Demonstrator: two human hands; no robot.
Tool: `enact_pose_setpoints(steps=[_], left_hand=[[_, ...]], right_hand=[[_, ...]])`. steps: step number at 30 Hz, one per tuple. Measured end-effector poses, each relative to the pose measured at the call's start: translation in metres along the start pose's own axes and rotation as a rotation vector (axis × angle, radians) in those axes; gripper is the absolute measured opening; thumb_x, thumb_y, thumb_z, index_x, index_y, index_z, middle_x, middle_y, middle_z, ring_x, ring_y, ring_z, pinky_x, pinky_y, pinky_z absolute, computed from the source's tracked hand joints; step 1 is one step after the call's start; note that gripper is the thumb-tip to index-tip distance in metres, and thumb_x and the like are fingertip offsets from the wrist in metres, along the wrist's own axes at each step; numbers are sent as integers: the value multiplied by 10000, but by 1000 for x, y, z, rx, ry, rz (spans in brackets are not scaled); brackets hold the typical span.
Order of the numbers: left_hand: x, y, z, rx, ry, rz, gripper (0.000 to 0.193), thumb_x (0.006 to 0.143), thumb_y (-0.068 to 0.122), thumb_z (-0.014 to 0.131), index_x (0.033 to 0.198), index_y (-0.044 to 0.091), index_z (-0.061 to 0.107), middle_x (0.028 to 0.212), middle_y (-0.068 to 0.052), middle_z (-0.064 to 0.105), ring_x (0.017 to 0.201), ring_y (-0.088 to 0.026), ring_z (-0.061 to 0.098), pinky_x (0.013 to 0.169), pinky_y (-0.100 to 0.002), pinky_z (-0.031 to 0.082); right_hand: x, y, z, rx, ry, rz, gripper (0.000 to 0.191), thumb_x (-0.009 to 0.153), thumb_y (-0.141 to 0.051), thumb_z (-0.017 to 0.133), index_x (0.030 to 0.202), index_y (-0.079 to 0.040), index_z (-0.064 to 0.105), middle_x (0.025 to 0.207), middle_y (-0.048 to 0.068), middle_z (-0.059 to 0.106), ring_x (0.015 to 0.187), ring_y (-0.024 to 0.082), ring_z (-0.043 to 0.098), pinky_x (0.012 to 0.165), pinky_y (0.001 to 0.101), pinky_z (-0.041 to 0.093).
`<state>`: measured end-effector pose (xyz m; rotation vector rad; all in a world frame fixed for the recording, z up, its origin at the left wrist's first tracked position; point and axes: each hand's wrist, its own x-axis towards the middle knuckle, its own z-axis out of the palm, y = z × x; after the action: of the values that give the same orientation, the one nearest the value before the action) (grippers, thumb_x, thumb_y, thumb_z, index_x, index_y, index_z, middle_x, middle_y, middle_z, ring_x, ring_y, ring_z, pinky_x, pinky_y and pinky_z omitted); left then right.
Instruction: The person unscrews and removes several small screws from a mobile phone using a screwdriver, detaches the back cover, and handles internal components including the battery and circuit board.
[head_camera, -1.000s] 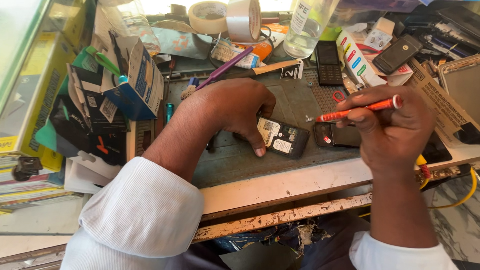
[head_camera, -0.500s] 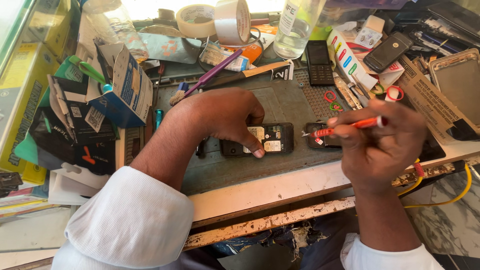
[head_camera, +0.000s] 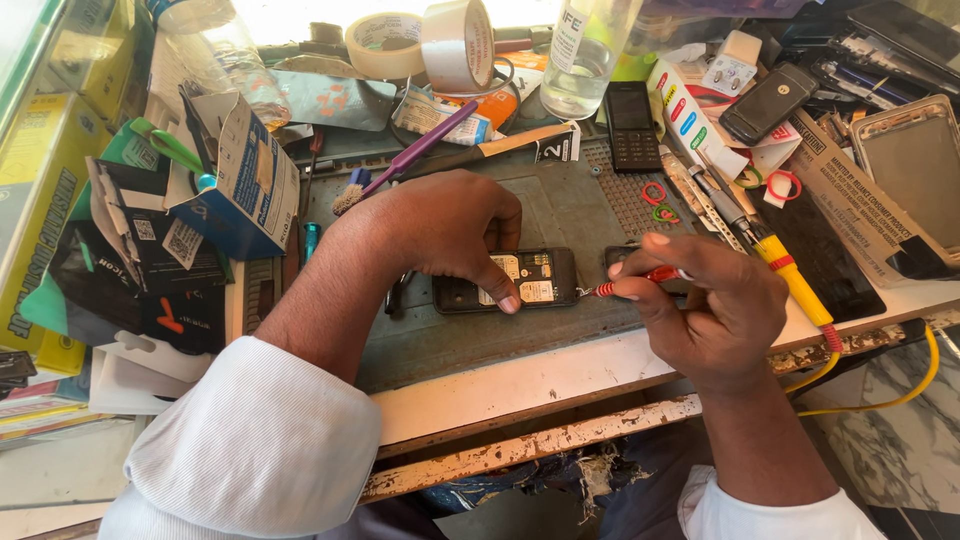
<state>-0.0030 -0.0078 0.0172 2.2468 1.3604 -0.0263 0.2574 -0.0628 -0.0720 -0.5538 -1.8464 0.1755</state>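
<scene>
My left hand (head_camera: 445, 225) presses down on a small black phone (head_camera: 545, 277) lying back-side up with its cover off, on a dark grey work mat (head_camera: 560, 205). Its thumb rests on the exposed inner label. My right hand (head_camera: 715, 310) grips a thin red screwdriver (head_camera: 640, 281), the tip pointing left at the phone's right end. A dark part (head_camera: 618, 256) lies just behind the screwdriver, partly hidden by my fingers.
A yellow-handled soldering iron (head_camera: 790, 275) lies to the right with its yellow cable. Tape rolls (head_camera: 425, 42), a clear bottle (head_camera: 585, 55), a black keypad phone (head_camera: 632, 122), a purple brush (head_camera: 400, 160) and blue boxes (head_camera: 245, 180) crowd the bench. The wooden front edge (head_camera: 520, 385) is worn.
My right hand has lowered and turned the red screwdriver, bringing its tip leftward to the phone's right end. My left hand keeps pressing the phone.
</scene>
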Motion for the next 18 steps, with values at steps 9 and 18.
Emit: enact_pose_setpoints(steps=[9,18], left_hand=[[1,-1,1,-10,-9,20,605,499,428,966,950,95,738,888,-64,772,882,-234,751,774,-390,573],[3,-4,3,5,12,75,623,493,442,972,934,75,731,880,-68,764,875,-243,745,765,-394,570]], right_hand=[[7,-2,1,-59,-43,6,435,941,-128,836,1302,-74,600,946,113,751,886,172,787,752,255,635],[18,-11,4,192,-200,92,354,1022,-36,709,1348,-71,577,1121,141,775,1045,217,796,869,283,671]])
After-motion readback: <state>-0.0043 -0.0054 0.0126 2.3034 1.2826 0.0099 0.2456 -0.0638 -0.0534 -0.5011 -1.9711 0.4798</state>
